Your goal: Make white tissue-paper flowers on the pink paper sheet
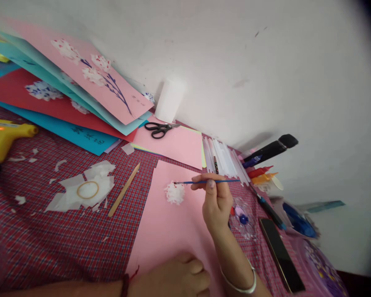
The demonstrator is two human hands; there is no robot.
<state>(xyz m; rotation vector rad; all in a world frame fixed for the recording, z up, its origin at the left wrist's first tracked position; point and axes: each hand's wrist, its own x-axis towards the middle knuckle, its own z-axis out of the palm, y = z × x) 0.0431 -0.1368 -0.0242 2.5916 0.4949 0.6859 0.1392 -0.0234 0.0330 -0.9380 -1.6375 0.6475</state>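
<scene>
A thin blue paintbrush is pinched in my right hand, held almost level. Its dark tip is at the upper edge of a ruffled white paper flower on a pink sheet of paper. My left hand rests on the lower part of that sheet, fingers curled in and fingertips hidden; I see nothing in it. Just right of my right hand sits a clear plastic palette with red, lilac and dark blue paint.
Finished flower cards lean at the back left, above a yellow glue gun. Black scissors lie on stacked paper. A wooden stick, rubber-banded white paper, a phone and paint tubes lie around.
</scene>
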